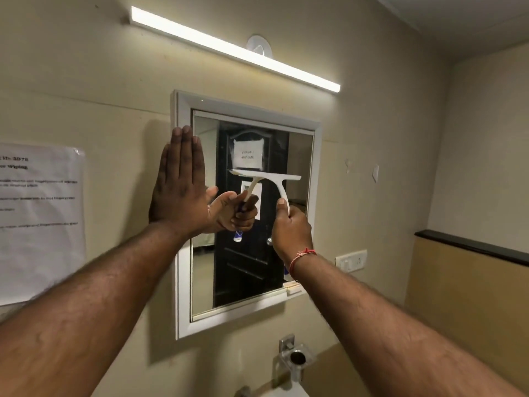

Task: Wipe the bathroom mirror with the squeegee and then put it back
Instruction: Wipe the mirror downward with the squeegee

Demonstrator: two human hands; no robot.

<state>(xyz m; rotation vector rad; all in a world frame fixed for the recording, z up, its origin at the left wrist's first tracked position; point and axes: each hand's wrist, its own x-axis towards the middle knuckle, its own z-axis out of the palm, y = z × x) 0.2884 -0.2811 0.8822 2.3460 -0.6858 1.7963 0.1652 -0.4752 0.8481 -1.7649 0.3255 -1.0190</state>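
A white-framed bathroom mirror hangs on the beige wall and reflects a dark door. My right hand grips the handle of a white squeegee, whose blade lies level against the glass near the mirror's middle. Its reflection and that of my fist show in the glass to the left. My left hand lies flat, fingers together and pointing up, pressed on the mirror's left frame edge and the wall beside it.
A long lit tube lamp runs above the mirror. A printed paper sheet is taped to the wall at left. A switch plate sits right of the mirror; a metal holder is below it. A dark ledge runs along the right wall.
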